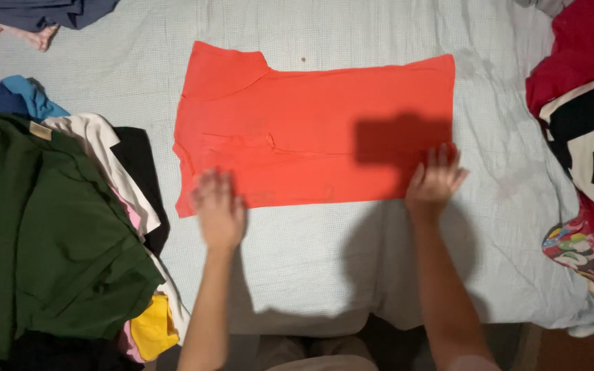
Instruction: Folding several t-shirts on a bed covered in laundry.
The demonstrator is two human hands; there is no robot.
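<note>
1. Orange shirt [311,130] lies flat and folded into a long band in the middle of the bed [352,275], which is covered in a pale checked sheet. Its long axis runs left to right across my view, collar end to my left, hem end to my right.
2. Heaps of clothes flank it: a dark green garment [49,240] on top of the pile to my left, a red, black and white garment [586,103] to my right, both well apart from the shirt.
3. I see both arms reaching forward from the near edge of the bed, roughly parallel, one to each end of the band's near edge.
4. My left hand [218,209] is flat, palm down, fingers together, pressing on the near corner at the collar end; it is blurred. It grips nothing.
5. My right hand [436,180] is spread open, fingers fanned, resting on the near corner at the hem end, grasping nothing. Neither hand is nearer; each sits on its own corner.
</note>
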